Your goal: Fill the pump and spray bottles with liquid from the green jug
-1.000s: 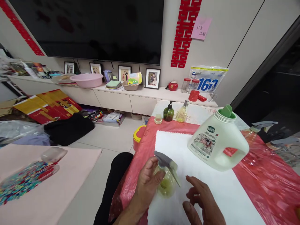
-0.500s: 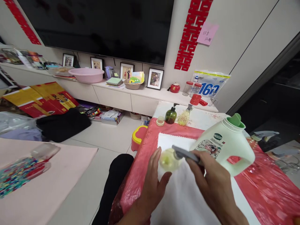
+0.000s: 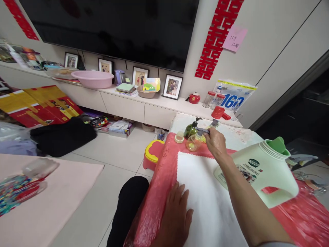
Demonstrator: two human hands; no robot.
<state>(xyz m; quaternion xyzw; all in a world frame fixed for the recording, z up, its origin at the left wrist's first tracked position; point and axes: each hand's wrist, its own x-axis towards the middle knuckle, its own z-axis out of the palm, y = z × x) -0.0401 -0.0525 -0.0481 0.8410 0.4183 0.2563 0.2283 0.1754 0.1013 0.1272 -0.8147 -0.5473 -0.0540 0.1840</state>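
Ahead, the right hand (image 3: pixel 216 140) grips a spray bottle (image 3: pixel 192 143), yellowish inside, left hand (image 3: pixel 177 212) spread.

A pale wall (image 3: pixel 264 24) carries a large black television (image 3: pixel 115 34), with a strip of red double-happiness paper cutouts (image 3: pixel 218 39) to its right and a second red strip (image 3: pixel 22 20) to its left. A pink note (image 3: pixel 234 38) overlaps the edge of the first. Below runs a long, low TV console (image 3: pixel 123 103) in off-white, lined with framed photographs (image 3: pixel 172 87). Large pale tiles cover the floor (image 3: pixel 115 151); a red-and-yellow stool (image 3: pixel 153 151) stands beside the table (image 3: pixel 154 209), which has a red plastic cover (image 3: pixel 169 157). At right, a dark panel or opening (image 3: pixel 308 103) borders the wall. Light is soft and even.
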